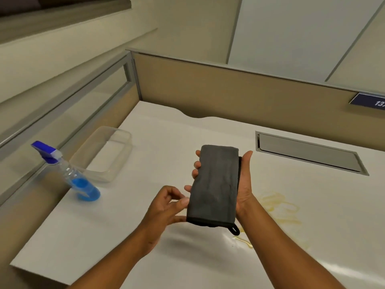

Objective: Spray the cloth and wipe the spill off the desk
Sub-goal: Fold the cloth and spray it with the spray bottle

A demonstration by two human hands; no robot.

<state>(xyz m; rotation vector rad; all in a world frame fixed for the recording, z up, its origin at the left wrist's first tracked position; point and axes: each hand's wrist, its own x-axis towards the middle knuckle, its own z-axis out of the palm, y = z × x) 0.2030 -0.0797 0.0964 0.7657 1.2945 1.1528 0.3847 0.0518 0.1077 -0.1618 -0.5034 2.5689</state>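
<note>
A folded dark grey cloth is held above the white desk. My right hand cups it from behind, fingers wrapped round its far edge. My left hand touches the cloth's lower left edge with its fingertips, fingers loosely bent. A yellowish spill is smeared on the desk just right of the cloth, and a thin streak runs toward the front. A spray bottle with a blue nozzle and blue liquid stands at the desk's left edge, away from both hands.
A clear plastic container sits behind the bottle at the left. A grey cable hatch is set into the desk at the back right. Beige partition panels close off the back and left sides.
</note>
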